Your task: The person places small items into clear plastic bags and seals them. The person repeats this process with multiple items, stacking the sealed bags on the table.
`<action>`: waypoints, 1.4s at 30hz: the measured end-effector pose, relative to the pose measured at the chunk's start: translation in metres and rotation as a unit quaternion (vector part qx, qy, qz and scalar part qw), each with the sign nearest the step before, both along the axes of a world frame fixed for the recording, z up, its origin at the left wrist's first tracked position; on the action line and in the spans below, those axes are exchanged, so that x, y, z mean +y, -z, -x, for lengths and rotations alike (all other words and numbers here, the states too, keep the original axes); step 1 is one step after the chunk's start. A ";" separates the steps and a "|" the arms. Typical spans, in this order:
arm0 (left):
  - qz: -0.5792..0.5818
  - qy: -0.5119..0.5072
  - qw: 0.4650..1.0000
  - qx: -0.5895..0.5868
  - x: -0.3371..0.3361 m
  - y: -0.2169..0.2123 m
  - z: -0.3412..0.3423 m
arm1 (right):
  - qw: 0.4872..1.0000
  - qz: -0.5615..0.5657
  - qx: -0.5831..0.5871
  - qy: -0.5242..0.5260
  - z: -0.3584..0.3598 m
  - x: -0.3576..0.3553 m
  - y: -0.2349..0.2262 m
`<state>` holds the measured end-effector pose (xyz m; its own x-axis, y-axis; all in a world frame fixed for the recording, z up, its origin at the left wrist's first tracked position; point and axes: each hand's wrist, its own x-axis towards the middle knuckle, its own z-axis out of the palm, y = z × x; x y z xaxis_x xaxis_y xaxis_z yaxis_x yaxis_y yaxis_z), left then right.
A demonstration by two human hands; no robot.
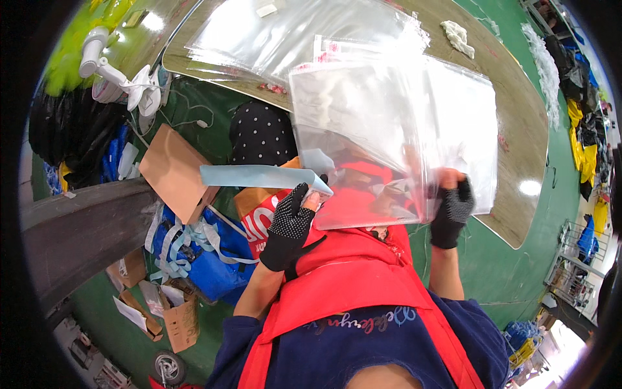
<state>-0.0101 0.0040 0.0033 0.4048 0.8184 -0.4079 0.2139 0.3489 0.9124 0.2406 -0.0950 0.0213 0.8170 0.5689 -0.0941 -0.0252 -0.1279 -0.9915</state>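
Observation:
My left hand point(289, 223), in a black fingerless glove with pale grip dots, pinches a light blue strip point(256, 176) that sticks out to the left. Its fingertips also meet the lower left corner of a clear plastic bag point(363, 123). The bag lies from the table over its near edge, above my red apron point(350, 285). Beside the bag's lower right edge is my right hand point(453, 211), gloved alike, with curled fingers slightly smeared by motion. What is in those fingers, if anything, cannot be made out.
More clear bags point(259, 29) lie stacked on the wood-patterned table point(525, 168), with a crumpled white cloth point(457, 37) at the far side. To my left are a cardboard piece point(172, 168), a blue bag point(220, 266) draped with pale strips, open cartons point(180, 321) and a dark beam point(91, 227).

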 end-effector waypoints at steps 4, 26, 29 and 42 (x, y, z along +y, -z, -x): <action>-0.014 -0.008 1.000 -0.022 0.000 0.006 -0.001 | 0.997 0.017 -0.049 0.058 -0.051 -0.037 0.000; 0.019 0.015 0.998 -0.054 0.006 0.026 -0.018 | 0.997 0.012 0.039 -0.069 0.029 0.012 0.027; -0.057 0.006 0.998 -0.042 0.003 0.051 -0.012 | 0.984 -0.098 0.112 0.094 -0.018 -0.018 0.026; -0.037 0.075 0.996 0.006 -0.006 -0.050 0.001 | 0.945 -0.012 -0.127 -0.300 0.086 0.049 -0.015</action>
